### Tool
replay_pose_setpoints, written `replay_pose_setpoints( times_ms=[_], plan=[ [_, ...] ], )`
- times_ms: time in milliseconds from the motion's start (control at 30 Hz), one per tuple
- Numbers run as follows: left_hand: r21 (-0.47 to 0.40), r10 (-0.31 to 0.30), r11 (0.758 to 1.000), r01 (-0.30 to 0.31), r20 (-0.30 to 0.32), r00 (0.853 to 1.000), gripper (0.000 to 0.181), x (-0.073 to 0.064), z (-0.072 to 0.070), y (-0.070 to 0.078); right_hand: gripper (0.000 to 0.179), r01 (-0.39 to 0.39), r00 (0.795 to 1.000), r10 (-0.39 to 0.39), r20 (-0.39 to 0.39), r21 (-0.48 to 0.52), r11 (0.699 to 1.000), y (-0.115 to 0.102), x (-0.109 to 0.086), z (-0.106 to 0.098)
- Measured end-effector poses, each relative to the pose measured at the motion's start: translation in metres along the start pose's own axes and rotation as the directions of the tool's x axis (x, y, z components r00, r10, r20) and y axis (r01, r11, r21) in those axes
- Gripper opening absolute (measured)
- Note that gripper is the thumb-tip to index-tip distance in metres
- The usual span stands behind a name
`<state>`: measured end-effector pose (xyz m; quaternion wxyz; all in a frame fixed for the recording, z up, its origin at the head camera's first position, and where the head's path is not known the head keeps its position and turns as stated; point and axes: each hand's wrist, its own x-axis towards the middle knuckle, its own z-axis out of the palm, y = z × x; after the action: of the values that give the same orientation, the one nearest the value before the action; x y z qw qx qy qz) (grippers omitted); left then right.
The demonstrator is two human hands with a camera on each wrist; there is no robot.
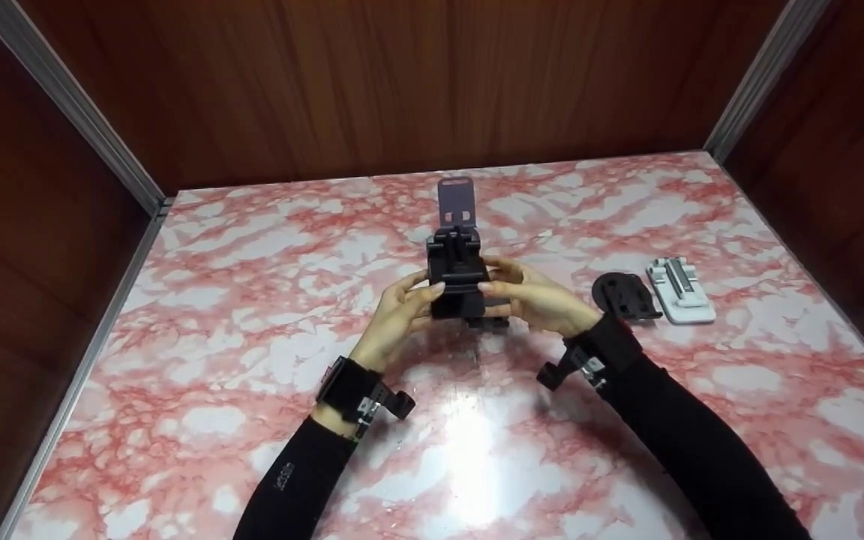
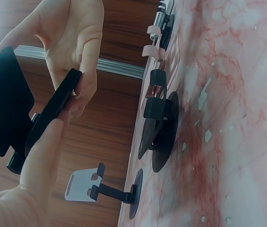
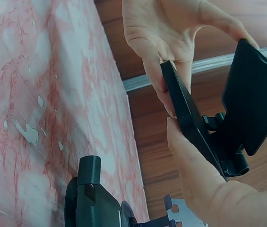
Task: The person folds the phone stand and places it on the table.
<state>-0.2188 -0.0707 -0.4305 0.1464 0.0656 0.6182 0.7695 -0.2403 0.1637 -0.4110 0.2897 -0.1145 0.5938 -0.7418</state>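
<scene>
Both hands hold a black folding phone stand (image 1: 457,264) raised above the table. My left hand (image 1: 394,319) grips its left edge, thumb on the near face. On the opposite edge my right hand (image 1: 544,301) holds it the same way. Both wrist views show the stand's two flat plates, a base slab (image 3: 186,106) and a broader panel (image 3: 254,94), spread apart at a hinge. Fingers of both hands pinch the slab. Behind it, a grey-purple phone stand (image 1: 456,201) with a slotted plate stands upright on a round dark base (image 2: 136,194).
On the right of the marbled table (image 1: 267,420) lie a black folded stand (image 1: 625,295) with a round base and a white folded stand (image 1: 681,291). Part of another black object (image 1: 489,323) shows beneath the hands. Brown wood-grain panels (image 1: 417,82) wall the table.
</scene>
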Motion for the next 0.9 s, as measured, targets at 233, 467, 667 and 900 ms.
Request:
replay_pose_setpoints(
  times_ms=[233, 467, 667, 900],
  plan=[
    [-0.004, 0.005, 1.0, -0.005, -0.002, 1.0, 0.066, 0.0006, -0.0004, -0.0008, 0.088, 0.002, 1.0, -0.003, -0.016, -0.027, 1.0, -0.0001, 0.0002, -0.0003],
    [-0.047, 0.017, 0.999, -0.018, -0.011, 1.0, 0.065, 0.0009, 0.0014, -0.0005, 0.089, 0.028, 0.999, -0.028, -0.015, -0.047, 0.999, 0.0007, 0.0003, -0.0016],
    [-0.057, 0.019, 0.998, -0.019, -0.003, 1.0, 0.065, 0.0006, 0.0008, -0.0015, 0.09, 0.027, 0.999, -0.028, -0.02, -0.04, 0.999, 0.0006, 0.0004, -0.001],
    [-0.066, 0.01, 0.998, -0.01, -0.001, 1.0, 0.067, 0.0011, 0.0006, -0.0026, 0.087, 0.028, 0.999, -0.029, -0.019, -0.057, 0.998, 0.0014, 0.0012, -0.0011]
  ],
)
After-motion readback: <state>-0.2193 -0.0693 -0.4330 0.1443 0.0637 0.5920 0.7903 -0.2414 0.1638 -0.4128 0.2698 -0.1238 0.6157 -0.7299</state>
